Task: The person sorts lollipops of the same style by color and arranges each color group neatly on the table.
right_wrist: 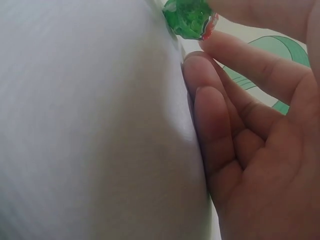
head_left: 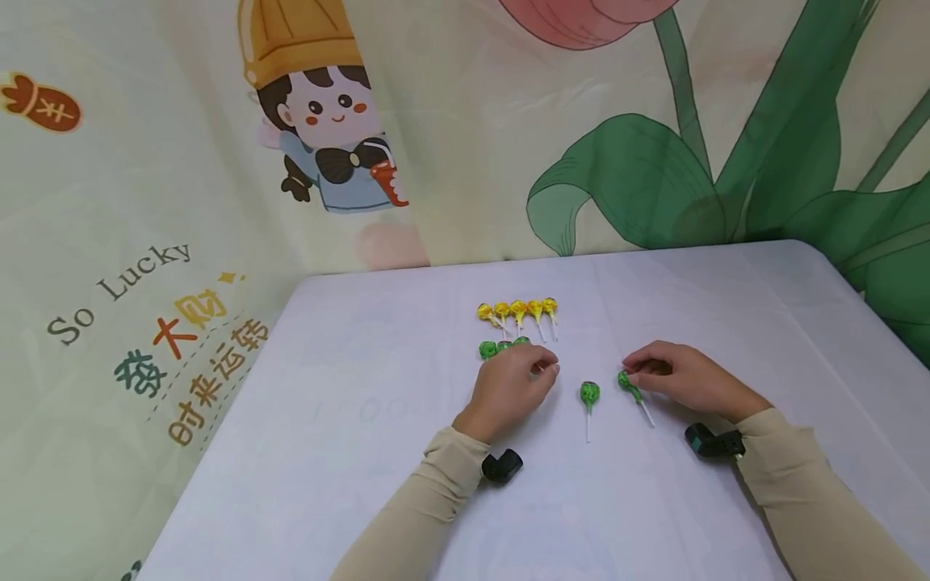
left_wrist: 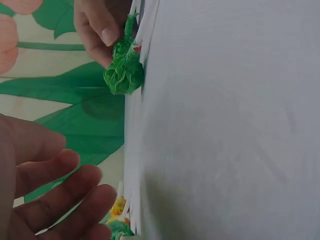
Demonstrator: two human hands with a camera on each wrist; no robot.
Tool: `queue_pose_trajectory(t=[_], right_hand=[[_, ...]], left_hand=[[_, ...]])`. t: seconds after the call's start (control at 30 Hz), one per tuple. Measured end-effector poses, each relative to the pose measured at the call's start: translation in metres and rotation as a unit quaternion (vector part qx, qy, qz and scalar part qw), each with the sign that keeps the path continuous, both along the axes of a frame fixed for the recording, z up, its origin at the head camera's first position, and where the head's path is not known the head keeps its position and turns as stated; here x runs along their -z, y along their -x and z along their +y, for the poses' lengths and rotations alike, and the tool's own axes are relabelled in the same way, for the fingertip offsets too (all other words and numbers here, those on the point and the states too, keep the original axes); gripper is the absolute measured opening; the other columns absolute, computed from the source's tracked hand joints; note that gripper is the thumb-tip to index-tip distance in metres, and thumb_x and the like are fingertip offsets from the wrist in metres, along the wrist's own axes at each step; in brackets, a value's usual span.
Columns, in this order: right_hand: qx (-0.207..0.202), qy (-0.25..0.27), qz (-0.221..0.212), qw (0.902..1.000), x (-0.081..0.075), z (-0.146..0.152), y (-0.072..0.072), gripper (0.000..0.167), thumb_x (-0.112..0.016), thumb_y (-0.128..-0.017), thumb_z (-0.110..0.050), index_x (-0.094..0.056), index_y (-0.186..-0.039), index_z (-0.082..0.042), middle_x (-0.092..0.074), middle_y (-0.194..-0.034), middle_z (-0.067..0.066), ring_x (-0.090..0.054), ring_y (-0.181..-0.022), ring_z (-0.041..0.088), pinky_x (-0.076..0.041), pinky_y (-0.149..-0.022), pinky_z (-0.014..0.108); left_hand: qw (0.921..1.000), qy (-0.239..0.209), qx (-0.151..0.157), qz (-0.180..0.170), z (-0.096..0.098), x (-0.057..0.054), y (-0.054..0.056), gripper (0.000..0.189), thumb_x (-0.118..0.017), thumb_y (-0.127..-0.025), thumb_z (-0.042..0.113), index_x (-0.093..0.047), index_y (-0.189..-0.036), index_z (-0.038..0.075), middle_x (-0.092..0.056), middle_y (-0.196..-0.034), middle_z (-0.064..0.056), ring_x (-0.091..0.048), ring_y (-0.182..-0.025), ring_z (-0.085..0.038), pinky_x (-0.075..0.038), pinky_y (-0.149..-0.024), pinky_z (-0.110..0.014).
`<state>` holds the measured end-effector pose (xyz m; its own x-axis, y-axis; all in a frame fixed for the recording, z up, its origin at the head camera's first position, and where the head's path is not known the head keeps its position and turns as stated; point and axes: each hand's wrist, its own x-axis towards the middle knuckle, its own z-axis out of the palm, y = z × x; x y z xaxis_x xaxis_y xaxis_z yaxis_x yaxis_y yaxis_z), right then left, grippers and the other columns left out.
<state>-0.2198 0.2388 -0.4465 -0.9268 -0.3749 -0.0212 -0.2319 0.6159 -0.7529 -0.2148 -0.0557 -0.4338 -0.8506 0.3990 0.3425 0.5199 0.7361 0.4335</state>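
Note:
My right hand point(head_left: 686, 378) pinches the wrapped head of a green lollipop point(head_left: 636, 394) between thumb and fingertips, low over the white table; its white stick points toward me. In the right wrist view that green wrapper point(right_wrist: 189, 19) shows at the fingertips. A second green lollipop point(head_left: 589, 394) lies between the two hands, stick toward me. My left hand point(head_left: 511, 389) holds nothing, its fingers loosely bent. Beyond it are green lollipops point(head_left: 488, 349), partly hidden by that hand. In the left wrist view the left fingers point(left_wrist: 65, 192) are spread a little apart.
A row of several yellow lollipops point(head_left: 518, 309) lies farther back, behind the green ones. The white-covered table point(head_left: 349, 403) meets a printed cloth backdrop point(head_left: 465, 145) at its far edge. Each wrist wears a small black camera point(head_left: 503, 466).

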Motion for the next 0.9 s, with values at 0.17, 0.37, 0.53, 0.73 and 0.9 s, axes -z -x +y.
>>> queue_pose_trajectory(t=[0.17,0.37,0.53,0.73,0.9], right_hand=[[0.0,-0.008,0.001,1.0,-0.002,0.001,-0.001,0.034,-0.071,-0.095,-0.034,-0.069,-0.121,-0.012,-0.066,-0.11,0.001,-0.058,-0.096,0.019,-0.051,-0.081,0.03],[-0.006,-0.013,0.004,0.9999,0.0,0.003,0.0,0.032,-0.072,-0.094,-0.031,-0.069,-0.122,-0.015,-0.065,-0.108,-0.002,-0.057,-0.095,0.02,-0.05,-0.08,0.029],[-0.011,-0.009,0.01,0.9998,-0.001,0.004,-0.001,0.029,-0.072,-0.094,-0.032,-0.071,-0.119,-0.017,-0.064,-0.105,-0.002,-0.056,-0.093,0.02,-0.05,-0.078,0.028],[-0.013,0.002,0.011,0.9999,0.0,0.004,-0.001,0.026,-0.073,-0.094,-0.033,-0.071,-0.114,-0.017,-0.064,-0.102,-0.001,-0.058,-0.092,0.021,-0.05,-0.076,0.029],[-0.016,0.012,0.007,0.9998,-0.001,0.002,0.0,0.025,-0.073,-0.093,-0.032,-0.071,-0.113,-0.017,-0.065,-0.1,0.0,-0.059,-0.091,0.021,-0.05,-0.076,0.029]], left_hand=[[0.9988,0.0,0.016,-0.045,0.006,0.0,0.0,0.015,-0.066,-0.097,0.026,-0.076,-0.105,0.018,-0.069,-0.094,0.01,-0.061,-0.084,-0.004,-0.049,-0.071,-0.019],[0.9955,0.012,0.035,-0.088,0.014,-0.002,-0.002,0.019,-0.065,-0.097,0.028,-0.076,-0.109,0.018,-0.069,-0.096,0.01,-0.061,-0.084,-0.002,-0.048,-0.071,-0.018],[0.9943,0.02,0.047,-0.094,0.021,-0.002,-0.002,0.02,-0.065,-0.096,0.027,-0.076,-0.111,0.018,-0.07,-0.1,0.01,-0.061,-0.087,-0.002,-0.048,-0.075,-0.017],[0.9929,0.036,0.056,-0.099,0.025,0.0,-0.008,0.027,-0.065,-0.096,0.028,-0.072,-0.119,0.019,-0.07,-0.105,0.009,-0.062,-0.093,-0.004,-0.048,-0.076,-0.019],[0.9929,0.046,0.057,-0.094,0.026,0.001,-0.011,0.031,-0.067,-0.095,0.03,-0.07,-0.125,0.021,-0.069,-0.1,0.009,-0.061,-0.093,-0.006,-0.049,-0.074,-0.022]])
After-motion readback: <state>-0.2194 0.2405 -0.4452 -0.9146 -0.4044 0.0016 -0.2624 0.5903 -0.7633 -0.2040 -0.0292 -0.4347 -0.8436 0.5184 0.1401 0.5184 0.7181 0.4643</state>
